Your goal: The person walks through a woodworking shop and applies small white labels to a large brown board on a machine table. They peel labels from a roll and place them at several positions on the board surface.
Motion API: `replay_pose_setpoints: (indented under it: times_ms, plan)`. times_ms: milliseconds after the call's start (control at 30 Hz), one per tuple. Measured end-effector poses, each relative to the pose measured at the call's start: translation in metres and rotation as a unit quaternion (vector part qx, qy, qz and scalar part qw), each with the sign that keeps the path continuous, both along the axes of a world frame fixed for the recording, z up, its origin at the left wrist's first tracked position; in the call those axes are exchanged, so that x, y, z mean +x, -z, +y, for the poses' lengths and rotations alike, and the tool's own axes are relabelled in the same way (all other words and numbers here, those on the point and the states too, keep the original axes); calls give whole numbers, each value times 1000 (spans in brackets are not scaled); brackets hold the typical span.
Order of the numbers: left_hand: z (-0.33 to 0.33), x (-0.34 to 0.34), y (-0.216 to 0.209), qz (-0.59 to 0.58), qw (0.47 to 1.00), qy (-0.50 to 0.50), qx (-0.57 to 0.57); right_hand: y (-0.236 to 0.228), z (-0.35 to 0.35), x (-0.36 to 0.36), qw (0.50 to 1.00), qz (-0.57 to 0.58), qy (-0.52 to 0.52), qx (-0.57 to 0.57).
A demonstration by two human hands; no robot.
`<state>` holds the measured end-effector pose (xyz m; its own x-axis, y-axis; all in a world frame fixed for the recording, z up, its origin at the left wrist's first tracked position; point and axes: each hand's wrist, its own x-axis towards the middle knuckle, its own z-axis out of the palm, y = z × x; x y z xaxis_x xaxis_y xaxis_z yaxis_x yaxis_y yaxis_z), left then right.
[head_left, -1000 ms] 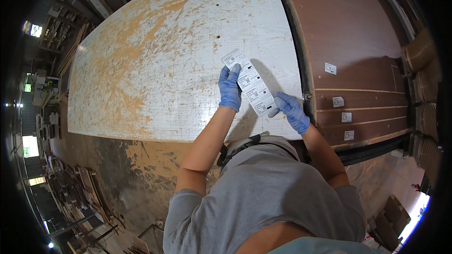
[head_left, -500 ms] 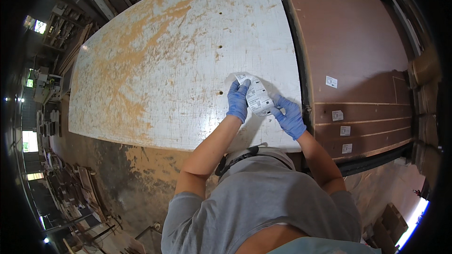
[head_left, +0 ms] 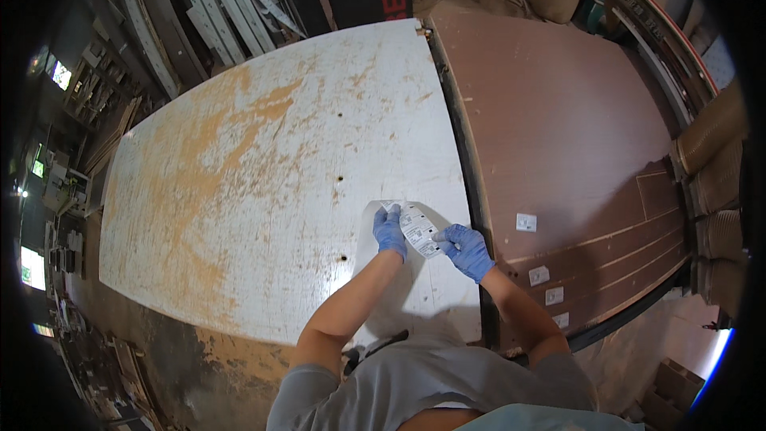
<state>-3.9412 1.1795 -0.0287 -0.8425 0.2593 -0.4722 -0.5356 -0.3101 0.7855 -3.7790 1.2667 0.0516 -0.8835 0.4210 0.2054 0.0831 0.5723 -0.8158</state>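
Note:
Between my two blue-gloved hands a strip of white printed labels (head_left: 419,228) is stretched, with pale backing paper curling behind it. My left hand (head_left: 389,233) is closed on the strip's upper left end, thumb on top. At its lower right end my right hand (head_left: 467,253) pinches the edge with thumb and fingers; whether one label is lifting there is too small to see. Both hands are over the near right part of a worn white tabletop (head_left: 279,168). To the right, brown boards bear single stuck labels, one on the large board (head_left: 526,222) and others on narrow strips (head_left: 538,275).
A dark gap (head_left: 467,160) separates the white top from the brown boards (head_left: 550,112). Long metal and wood profiles (head_left: 215,8) lean beyond the far left edge. Wrapped bundles (head_left: 714,183) stand at the right. Stained concrete floor (head_left: 183,359) shows at the near left.
The view has tilted up, so the tabletop and boards sit lower and more of the far side shows. The label strip, curved before, is now straighter between my hands.

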Motion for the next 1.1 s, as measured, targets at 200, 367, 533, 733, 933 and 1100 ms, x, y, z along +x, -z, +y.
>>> replay_pose_setpoints:
  times_ms: [200, 367, 533, 733, 933, 1100]
  plan:
    - [21, -51, 49, 318, 907, 55, -269, 40, 132, -71, 927, 140, 149, -316]
    - [16, -40, 81, 317, 904, 107, -267, 45, 294, -174, 883, 225, 252, -324]
    - [17, -32, 43, 268, 909, 159, -277, 78, 404, -244, 924, 69, 375, -8]
    - [14, -37, 45, 353, 878, 153, -284, 52, 404, -258, 830, -263, 423, 250]
    - [16, -37, 41, 308, 901, 161, -259, 91, 392, -264, 857, -293, 236, 352]
    - [15, -32, 42, 387, 877, 113, -260, 48, 347, -250, 852, -371, 219, 298]
